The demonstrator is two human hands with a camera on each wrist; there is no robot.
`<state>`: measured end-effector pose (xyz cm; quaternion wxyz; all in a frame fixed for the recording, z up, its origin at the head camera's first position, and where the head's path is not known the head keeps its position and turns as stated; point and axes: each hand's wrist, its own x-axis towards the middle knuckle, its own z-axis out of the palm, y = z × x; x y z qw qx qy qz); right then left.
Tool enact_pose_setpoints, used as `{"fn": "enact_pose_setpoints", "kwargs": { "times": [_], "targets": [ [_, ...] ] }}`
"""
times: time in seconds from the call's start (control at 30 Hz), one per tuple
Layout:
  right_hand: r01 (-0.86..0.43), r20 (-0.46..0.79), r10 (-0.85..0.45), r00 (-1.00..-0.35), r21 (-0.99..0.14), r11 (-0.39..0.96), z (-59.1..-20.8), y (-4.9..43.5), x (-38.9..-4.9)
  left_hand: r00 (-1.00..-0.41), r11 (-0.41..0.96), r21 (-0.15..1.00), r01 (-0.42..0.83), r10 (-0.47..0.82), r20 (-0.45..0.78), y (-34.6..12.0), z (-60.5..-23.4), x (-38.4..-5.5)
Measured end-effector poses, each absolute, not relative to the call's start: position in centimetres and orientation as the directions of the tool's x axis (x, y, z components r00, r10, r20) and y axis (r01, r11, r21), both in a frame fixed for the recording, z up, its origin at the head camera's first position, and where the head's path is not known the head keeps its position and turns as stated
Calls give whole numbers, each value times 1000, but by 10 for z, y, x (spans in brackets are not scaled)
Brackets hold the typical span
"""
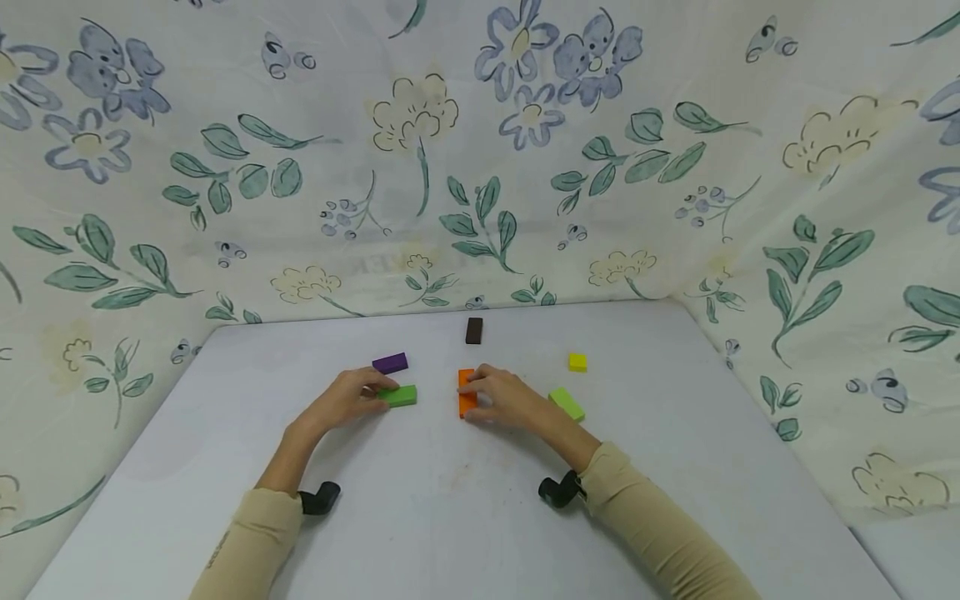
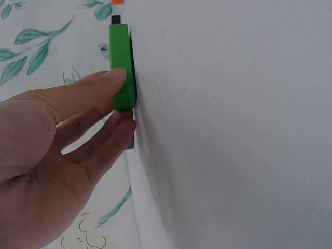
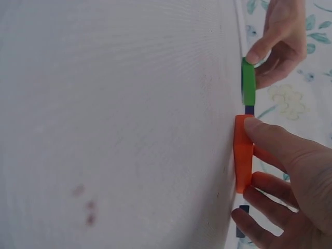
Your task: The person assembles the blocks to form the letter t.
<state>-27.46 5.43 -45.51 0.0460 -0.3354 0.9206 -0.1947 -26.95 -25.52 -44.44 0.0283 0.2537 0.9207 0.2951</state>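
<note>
Near the middle of the white table (image 1: 450, 517), my left hand (image 1: 352, 398) pinches the left end of a green block (image 1: 403, 396) between thumb and fingers. The thumb lies over the block's near side in the left wrist view, where the rest of the green block (image 2: 119, 49) sticks out past the fingertips. To its right, an orange block (image 1: 465, 402) points lengthwise away from me. My right hand (image 1: 506, 398) grips it from the right side. In the right wrist view the thumb is at one end of the orange block (image 3: 242, 155) and a finger touches the other end.
A purple block (image 1: 390, 363) lies just behind the green one. Farther back is a dark brown block (image 1: 474, 331). On the right are a small yellow block (image 1: 577, 362) and a light green block (image 1: 566, 403) close to my right forearm. A floral cloth (image 1: 465, 275) hangs behind the table.
</note>
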Motion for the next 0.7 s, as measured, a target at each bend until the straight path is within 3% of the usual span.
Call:
{"fn": "enact_pose_setpoints", "kwargs": {
  "times": [0.7],
  "targets": [
    [-591, 45, -632, -774, -411, 694, -457, 55, -274, -858, 667, 569, 482, 490, 153, -231, -443, -285]
  ]
}}
